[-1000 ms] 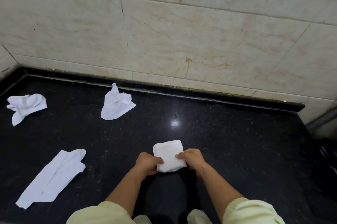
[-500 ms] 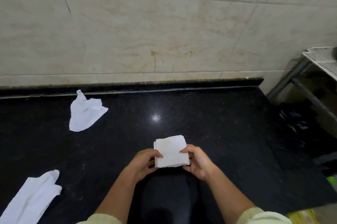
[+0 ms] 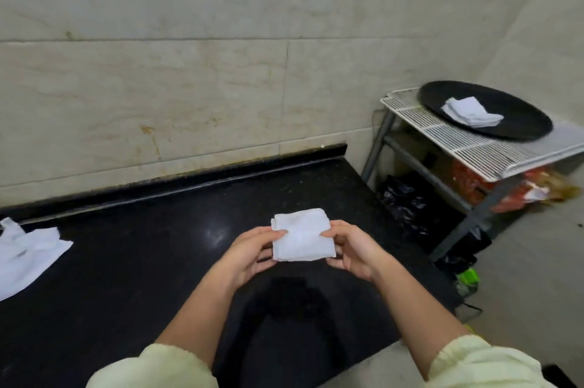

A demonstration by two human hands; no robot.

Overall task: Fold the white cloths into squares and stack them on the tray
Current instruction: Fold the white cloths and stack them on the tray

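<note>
A white cloth folded into a square [image 3: 301, 236] is held above the black counter [image 3: 158, 248]. My left hand [image 3: 249, 253] grips its left edge and my right hand [image 3: 352, 248] grips its right edge, thumbs on top. At the right, a round black tray [image 3: 518, 125] rests on a white wire rack [image 3: 442, 134], apart from my hands. A small stack of folded white cloths [image 3: 471, 112] lies on the tray. An unfolded white cloth [image 3: 27, 255] lies crumpled at the counter's left edge, partly cut off by the frame.
A tiled wall [image 3: 221, 87] backs the counter. The counter ends at the right, with a gap before the rack. Under the rack sit black plastic bags [image 3: 407, 204] and orange packets [image 3: 474, 185]. A green item [image 3: 467, 277] lies on the floor.
The view has swung right, bringing the rack and tray into sight. Both hands have lifted the folded cloth off the counter; the loose cloths have slid out at the left.
</note>
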